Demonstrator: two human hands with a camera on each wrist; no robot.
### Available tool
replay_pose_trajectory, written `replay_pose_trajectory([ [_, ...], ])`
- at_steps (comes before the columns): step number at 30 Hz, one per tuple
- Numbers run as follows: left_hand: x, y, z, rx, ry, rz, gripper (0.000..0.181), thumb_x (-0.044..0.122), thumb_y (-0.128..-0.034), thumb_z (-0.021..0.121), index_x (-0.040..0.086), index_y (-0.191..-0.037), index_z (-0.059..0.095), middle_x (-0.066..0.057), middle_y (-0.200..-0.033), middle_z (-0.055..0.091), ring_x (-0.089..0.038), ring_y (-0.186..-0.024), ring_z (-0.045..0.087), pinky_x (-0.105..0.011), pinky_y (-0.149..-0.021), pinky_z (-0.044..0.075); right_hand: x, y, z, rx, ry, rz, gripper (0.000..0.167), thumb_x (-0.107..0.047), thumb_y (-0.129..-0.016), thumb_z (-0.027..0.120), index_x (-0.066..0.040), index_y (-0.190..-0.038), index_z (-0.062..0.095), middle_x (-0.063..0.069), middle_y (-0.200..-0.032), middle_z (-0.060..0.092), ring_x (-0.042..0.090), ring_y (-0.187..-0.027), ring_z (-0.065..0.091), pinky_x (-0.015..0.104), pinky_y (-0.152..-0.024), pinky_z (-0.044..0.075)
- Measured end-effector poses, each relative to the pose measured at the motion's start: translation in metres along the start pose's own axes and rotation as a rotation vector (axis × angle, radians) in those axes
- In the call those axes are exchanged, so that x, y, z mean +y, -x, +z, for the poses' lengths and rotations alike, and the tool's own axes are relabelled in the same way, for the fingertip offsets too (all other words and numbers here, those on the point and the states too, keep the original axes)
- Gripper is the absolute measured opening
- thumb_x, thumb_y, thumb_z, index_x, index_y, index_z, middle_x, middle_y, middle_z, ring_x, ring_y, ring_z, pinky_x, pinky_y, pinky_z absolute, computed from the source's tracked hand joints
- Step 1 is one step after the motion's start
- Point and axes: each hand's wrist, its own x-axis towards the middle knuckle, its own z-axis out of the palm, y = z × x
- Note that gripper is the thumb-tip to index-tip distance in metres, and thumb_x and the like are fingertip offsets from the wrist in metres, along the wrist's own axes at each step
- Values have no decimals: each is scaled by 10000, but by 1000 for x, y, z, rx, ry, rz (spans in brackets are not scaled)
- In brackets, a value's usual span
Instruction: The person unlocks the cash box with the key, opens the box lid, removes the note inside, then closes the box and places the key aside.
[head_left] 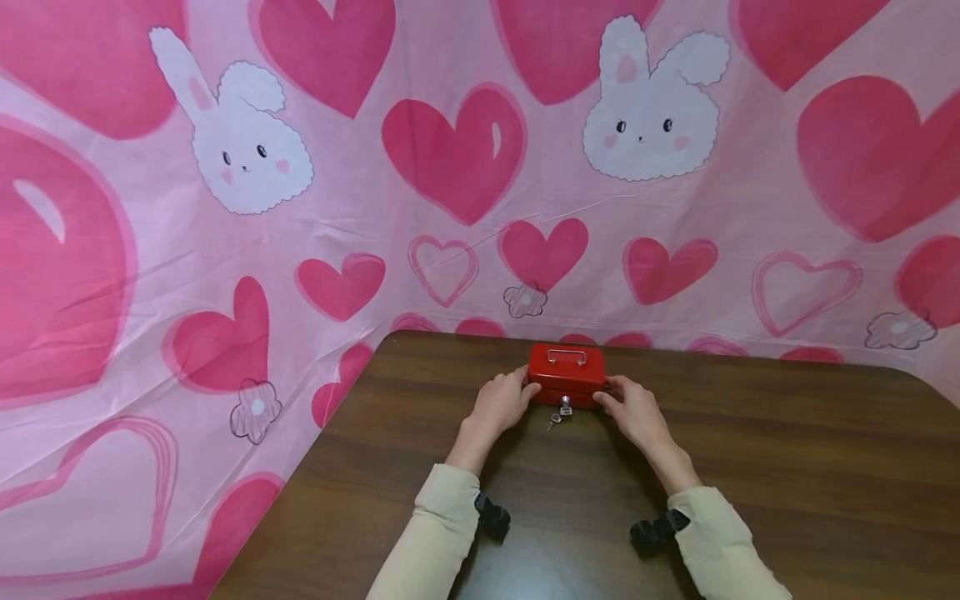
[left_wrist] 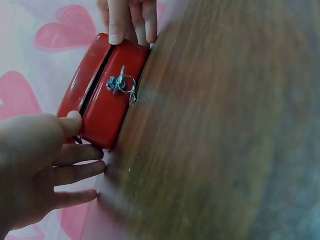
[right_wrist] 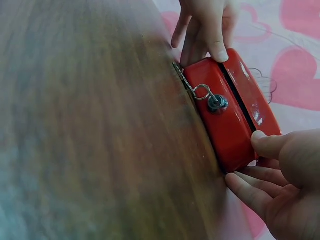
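Near the table's [head_left: 787, 442] far edge, we see 2 hands apart: the left hand [head_left: 501, 402] and right hand [head_left: 637, 412] grip the left and right ends of a red box [head_left: 566, 375]; keys [head_left: 556, 419] hang from its near-side lock [right_wrist: 217, 103].

Pink cloth [head_left: 352, 187] hangs behind the table [head_left: 825, 467] and along its left side, with some wrinkles [head_left: 600, 198], big and small hearts [head_left: 457, 158], two white bunny faces [head_left: 651, 137] and little flowers [head_left: 525, 301] on it. The table is brown wood with darker stripes and round far corners. A soft, pale patch of light [head_left: 555, 575] shines on its near part.
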Motion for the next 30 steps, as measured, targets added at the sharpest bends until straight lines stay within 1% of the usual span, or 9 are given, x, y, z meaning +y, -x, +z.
replay_pose_trajectory([
  [4, -2, 1, -2, -7, 54, -10, 531, 404, -998, 558, 123, -1447, 518, -88, -1297, 677, -269, -1134, 667, -449, -984, 518, -1, -1, -1, -2, -30, 7, 504, -236, -984, 622, 77, -1361, 504, 295, -1257, 636, 292, -895, 732, 461, -836, 574],
  [9, -4, 2, -4, -13, 103, -24, 555, 418, -972, 598, 129, -1439, 524, -75, -1257, 698, -248, -1113, 671, -445, -976, 521, -2, -1, -1, -7, -58, 17, 569, -261, -993, 606, 13, -1451, 407, 309, -1276, 620, 309, -913, 735, 491, -877, 559],
  [11, -4, 2, -4, -8, 104, -26, 523, 402, -971, 603, 127, -1413, 554, -73, -1260, 698, -250, -1120, 671, -445, -967, 525, -2, -1, 0, -5, -61, 14, 577, -254, -995, 602, -2, -1467, 387, 315, -1271, 619, 312, -909, 736, 502, -886, 552],
  [13, -5, 2, -4, -4, 97, -24, 457, 382, -974, 606, 133, -1357, 609, -60, -1225, 715, -247, -1086, 682, -442, -930, 536, -3, -1, 0, 2, -62, 8, 575, -251, -993, 605, -11, -1470, 390, 314, -1290, 608, 306, -904, 736, 502, -887, 552],
  [17, -5, 2, -3, 12, 77, -31, 378, 357, -975, 614, 146, -1283, 673, -33, -1190, 730, -235, -1058, 692, -433, -895, 544, -2, 0, 1, 29, -76, -10, 566, -240, -987, 617, 0, -1458, 414, 310, -1336, 578, 299, -895, 736, 461, -840, 578],
  [20, -5, 2, -2, 16, 70, -37, 391, 362, -972, 619, 147, -1295, 669, -24, -1197, 728, -233, -1074, 687, -432, -900, 542, -2, 1, 3, 82, -81, -24, 535, -230, -974, 639, -2, -1427, 466, 279, -1328, 600, 318, -917, 731, 447, -809, 588],
  [22, -4, 2, -1, 14, 63, -31, 397, 362, -968, 625, 143, -1297, 666, -22, -1188, 731, -236, -1073, 687, -429, -896, 543, -1, 1, 3, 130, -67, -43, 505, -219, -962, 656, -12, -1398, 506, 254, -1291, 635, 339, -969, 719, 469, -838, 577],
  [26, -3, 3, -2, 6, 54, -9, 373, 343, -967, 631, 138, -1274, 677, -25, -1168, 737, -248, -1052, 691, -433, -884, 548, 0, 1, 4, 229, -19, -102, 442, -191, -936, 692, -38, -1335, 578, 226, -1186, 697, 374, -1051, 684, 542, -927, 515],
  [30, -3, 4, -1, 3, 60, 0, 345, 330, -963, 638, 148, -1253, 687, -25, -1160, 739, -247, -1032, 694, -436, -875, 552, 0, -1, 4, 300, -3, -151, 398, -166, -921, 708, -57, -1295, 626, 213, -1111, 725, 372, -1006, 691, 557, -905, 510],
])
